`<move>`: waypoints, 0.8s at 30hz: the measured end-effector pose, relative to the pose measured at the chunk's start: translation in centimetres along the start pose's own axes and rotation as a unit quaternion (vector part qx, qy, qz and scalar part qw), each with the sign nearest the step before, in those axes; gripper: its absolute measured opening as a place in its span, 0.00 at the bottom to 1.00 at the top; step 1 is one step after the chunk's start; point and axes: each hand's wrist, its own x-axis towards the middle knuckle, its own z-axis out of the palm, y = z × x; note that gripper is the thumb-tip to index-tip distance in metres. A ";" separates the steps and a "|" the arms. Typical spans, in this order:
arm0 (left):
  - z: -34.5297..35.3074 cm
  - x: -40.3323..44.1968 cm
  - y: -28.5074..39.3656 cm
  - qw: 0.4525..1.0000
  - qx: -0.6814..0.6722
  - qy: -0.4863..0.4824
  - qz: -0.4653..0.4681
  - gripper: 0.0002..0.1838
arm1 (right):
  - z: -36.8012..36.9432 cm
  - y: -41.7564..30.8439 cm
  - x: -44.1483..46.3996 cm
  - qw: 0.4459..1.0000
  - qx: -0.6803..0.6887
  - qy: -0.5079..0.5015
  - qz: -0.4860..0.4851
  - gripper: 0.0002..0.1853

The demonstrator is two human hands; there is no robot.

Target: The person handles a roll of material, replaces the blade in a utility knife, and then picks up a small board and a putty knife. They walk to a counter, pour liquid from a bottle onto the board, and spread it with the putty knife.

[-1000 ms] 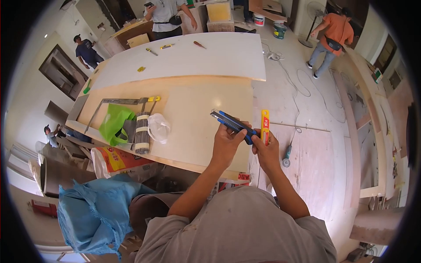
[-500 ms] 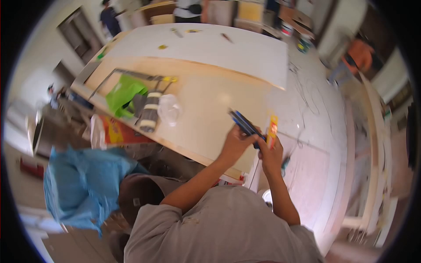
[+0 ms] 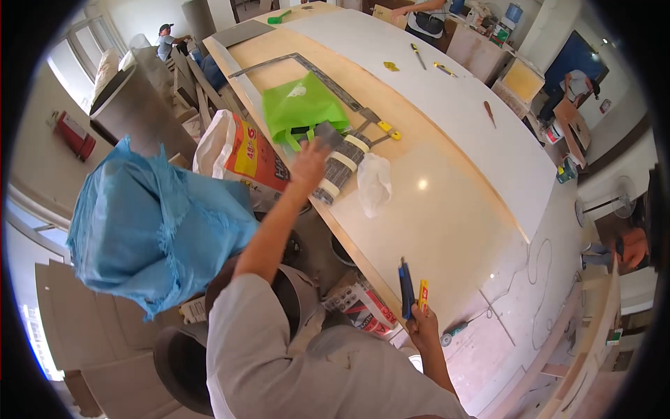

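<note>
My right hand (image 3: 423, 329) is closed around the lower ends of a blue and black utility knife (image 3: 406, 290) and a slim yellow-and-red packet (image 3: 423, 296), both pointing up near the table's edge. My left hand (image 3: 310, 164) is stretched over the table beside a green bag (image 3: 300, 105). Motion smears its fingers, so I cannot tell whether they touch the dark grey piece (image 3: 326, 133) at the bag's mouth. Right of that hand lies a grey-patterned roll (image 3: 343, 167) with pale bands, and beside it a crumpled white plastic bag (image 3: 375, 183).
The large wooden table (image 3: 433, 216) bears a white sheet (image 3: 377, 56) with a screwdriver (image 3: 490, 113) and cutters. A blue covered bundle (image 3: 153, 223) and a printed sack (image 3: 241, 157) stand at left. A grinder (image 3: 448, 338) lies on the floor. Other people are farther off.
My left hand has left the knife and reached leftward to the green bag. The knife and packet stay in my right hand. The view has turned left.
</note>
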 end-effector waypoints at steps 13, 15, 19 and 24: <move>-5.1 18.1 -14.3 0.845 -0.506 0.000 -0.173 0.10 | 12.0 -2.9 8.7 0.991 -0.126 -0.009 0.047 0.20; -7.2 19.9 -14.3 0.827 -0.550 -0.017 -0.116 0.14 | 15.2 -3.9 11.3 0.993 -0.115 -0.036 0.010 0.20; -10.7 20.0 -13.1 0.833 -0.544 -0.075 -0.059 0.20 | 21.1 -5.4 16.9 0.996 -0.053 -0.071 -0.027 0.18; -10.5 17.4 -11.6 0.819 -0.562 -0.082 -0.077 0.24 | 27.0 -5.7 24.1 0.992 0.030 -0.119 -0.014 0.13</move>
